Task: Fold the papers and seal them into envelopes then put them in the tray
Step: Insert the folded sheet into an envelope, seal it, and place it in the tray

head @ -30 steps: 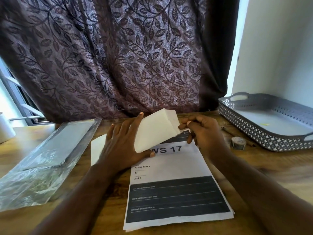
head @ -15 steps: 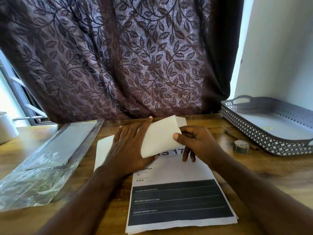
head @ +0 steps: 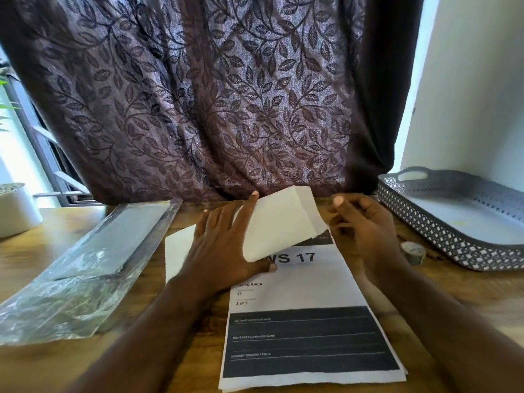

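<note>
A cream envelope is tilted up off the table, gripped by my left hand with fingers behind it and thumb under its lower edge. Another pale envelope lies flat under that hand. My right hand hovers just right of the raised envelope, fingers loosely curled, holding nothing. A printed paper stack reading "WS 17" lies flat in front of me. The grey perforated tray sits at the right, with nothing visible in it.
A clear plastic packet lies on the wooden table at the left. A small tape roll and a thin pen sit between my right hand and the tray. A white pot stands far left. A leaf-patterned curtain hangs behind.
My right hand has let go of the envelope's right edge and pulled slightly away to the right. My left hand still holds the envelope raised.
</note>
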